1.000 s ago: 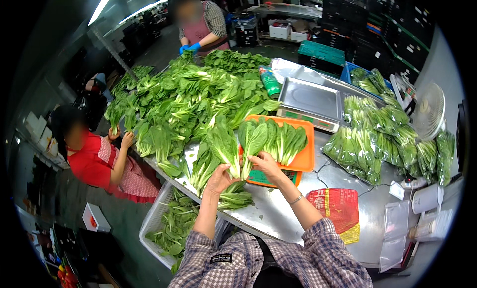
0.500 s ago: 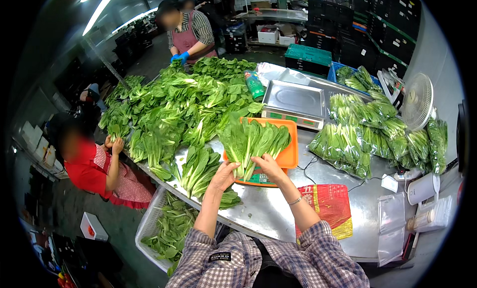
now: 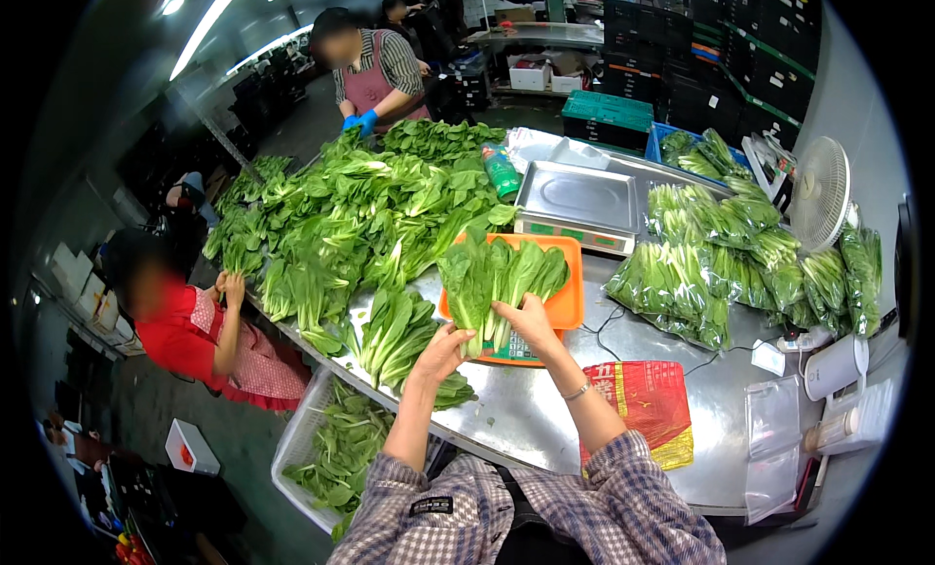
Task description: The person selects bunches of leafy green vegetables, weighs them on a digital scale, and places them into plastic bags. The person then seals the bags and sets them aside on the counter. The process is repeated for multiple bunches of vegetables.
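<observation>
A loose bunch of leafy greens [image 3: 502, 271], with pale stalks toward me, lies over the orange tray [image 3: 574, 302] of a small scale. My left hand [image 3: 444, 352] is closed on the stalk ends at the bunch's left side. Closed too, my right hand [image 3: 529, 323] grips stalks near its middle. Part of the scale's green keypad [image 3: 516, 347] shows beneath the stalks. Left of my left hand, a smaller heap of greens [image 3: 392, 333] rests at the table's edge.
A large pile of greens [image 3: 390, 200] covers the table's far left. Beyond the tray is a steel platform scale [image 3: 577, 197]; bagged greens [image 3: 667, 282] and a fan [image 3: 818, 195] stand right. Nearer lies a red bag [image 3: 638, 399]. A white crate [image 3: 292, 448] sits below. Two co-workers handle greens.
My left hand has shifted slightly down and right, drawing the left-side stalks lower. My right hand has moved slightly upward along the bunch. The view has shifted a little.
</observation>
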The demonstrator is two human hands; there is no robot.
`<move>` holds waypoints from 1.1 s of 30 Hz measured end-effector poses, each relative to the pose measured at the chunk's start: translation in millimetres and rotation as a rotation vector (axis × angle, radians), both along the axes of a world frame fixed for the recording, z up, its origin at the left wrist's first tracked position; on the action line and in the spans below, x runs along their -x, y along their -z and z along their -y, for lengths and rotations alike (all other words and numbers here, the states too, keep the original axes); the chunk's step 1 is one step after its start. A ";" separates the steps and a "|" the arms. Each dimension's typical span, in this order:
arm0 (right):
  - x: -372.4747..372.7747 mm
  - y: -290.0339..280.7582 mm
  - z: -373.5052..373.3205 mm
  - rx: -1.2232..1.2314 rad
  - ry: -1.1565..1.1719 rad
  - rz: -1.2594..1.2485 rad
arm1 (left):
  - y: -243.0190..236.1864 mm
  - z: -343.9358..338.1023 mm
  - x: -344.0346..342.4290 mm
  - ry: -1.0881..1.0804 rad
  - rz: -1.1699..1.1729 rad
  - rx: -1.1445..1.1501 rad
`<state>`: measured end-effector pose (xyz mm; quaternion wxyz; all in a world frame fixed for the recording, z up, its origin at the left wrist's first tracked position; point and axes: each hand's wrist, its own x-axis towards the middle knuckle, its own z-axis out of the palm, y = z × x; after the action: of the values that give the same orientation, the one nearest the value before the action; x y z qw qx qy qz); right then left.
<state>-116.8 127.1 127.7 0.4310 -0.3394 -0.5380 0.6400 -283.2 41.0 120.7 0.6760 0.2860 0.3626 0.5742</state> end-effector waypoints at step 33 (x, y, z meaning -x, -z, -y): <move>9.4 0.3 90.7 -0.024 -0.227 -0.170 | 6.2 -1.9 50.2 -0.655 0.499 -0.066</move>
<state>-126.2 36.4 127.3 0.4038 -0.2158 -0.5422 0.7045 -333.3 43.0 114.5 0.5152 0.0291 0.2408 0.8220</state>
